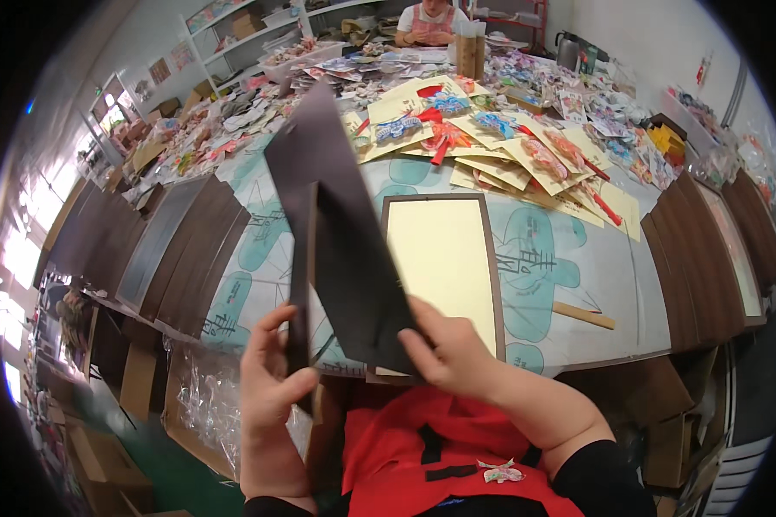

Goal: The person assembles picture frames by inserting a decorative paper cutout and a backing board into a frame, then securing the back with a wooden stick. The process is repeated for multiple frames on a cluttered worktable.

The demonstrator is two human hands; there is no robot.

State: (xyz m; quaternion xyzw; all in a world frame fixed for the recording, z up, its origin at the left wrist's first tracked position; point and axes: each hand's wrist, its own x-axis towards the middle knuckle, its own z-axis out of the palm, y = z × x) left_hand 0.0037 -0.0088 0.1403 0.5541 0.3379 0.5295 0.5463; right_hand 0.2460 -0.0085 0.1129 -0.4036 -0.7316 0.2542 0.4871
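My left hand (276,366) is closed around the edge of a dark brown picture frame (300,293), seen nearly edge-on and tilted up above the table. In my right hand (448,345) is the lower corner of a dark backing board (353,276), pinched between thumb and fingers. The board leans upright against or just beside the frame; whether they are joined I cannot tell. Its upper part is slightly blurred. Behind my right hand, another brown frame (493,276) lies flat with a cream sheet (444,258) inside it.
Stacks of brown frames stand at the left (177,250) and right (694,250) table edges. Cream cards with colourful ornaments (509,155) are piled beyond. A flat wooden stick (584,314) lies to the right. Across the cluttered table sits another person (429,24).
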